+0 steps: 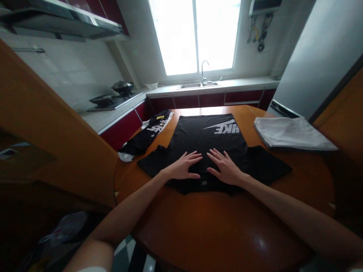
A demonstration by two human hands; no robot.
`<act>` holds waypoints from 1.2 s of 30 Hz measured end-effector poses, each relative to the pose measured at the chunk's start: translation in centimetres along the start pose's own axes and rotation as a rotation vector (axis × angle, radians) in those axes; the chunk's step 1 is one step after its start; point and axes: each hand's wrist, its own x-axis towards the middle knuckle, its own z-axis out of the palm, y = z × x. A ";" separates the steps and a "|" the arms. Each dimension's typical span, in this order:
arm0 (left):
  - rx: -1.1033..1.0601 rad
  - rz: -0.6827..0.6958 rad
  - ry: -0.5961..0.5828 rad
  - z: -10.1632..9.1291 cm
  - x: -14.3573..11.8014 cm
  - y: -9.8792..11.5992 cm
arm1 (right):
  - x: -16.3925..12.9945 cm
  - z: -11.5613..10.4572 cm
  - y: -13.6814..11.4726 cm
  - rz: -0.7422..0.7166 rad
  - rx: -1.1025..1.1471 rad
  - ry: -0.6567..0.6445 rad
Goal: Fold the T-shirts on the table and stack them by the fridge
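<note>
Directly under the left grip (184,166) and the right grip (227,170), both spread flat with digits apart and clamped on nothing, the black T-shirt (195,134) lay on the counter (221,223), its body stretching away ahead, its collar (208,189) nearer than the palms, neither grip plainly closer to its midline.
</note>
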 end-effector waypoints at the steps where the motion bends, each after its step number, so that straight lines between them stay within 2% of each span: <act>1: -0.001 -0.001 -0.005 -0.1 0.0 -0.1 | 0.0 -0.1 0.1 -0.016 0.007 -0.002; 7: 0.021 0.014 -0.113 0.1 -0.4 -0.3 | -0.4 -0.1 0.0 -0.127 0.037 -0.141; 11: 0.031 0.005 -0.135 0.1 -0.5 -0.3 | -0.4 0.0 -0.1 -0.104 0.046 -0.098; 16: 0.034 -0.006 -0.155 0.2 -0.5 -0.7 | -0.5 0.1 -0.1 -0.109 0.021 -0.148; 21: 0.015 0.007 -0.106 0.0 -0.6 -0.8 | -0.3 0.1 -0.3 -0.094 0.032 -0.091; 27: 0.032 -0.030 -0.174 0.1 -0.7 -0.8 | -0.3 0.4 -0.2 -0.084 -0.006 -0.169; 36: 0.017 -0.012 -0.163 0.4 -0.6 -1.2 | -0.6 0.1 0.5 -0.123 0.033 -0.181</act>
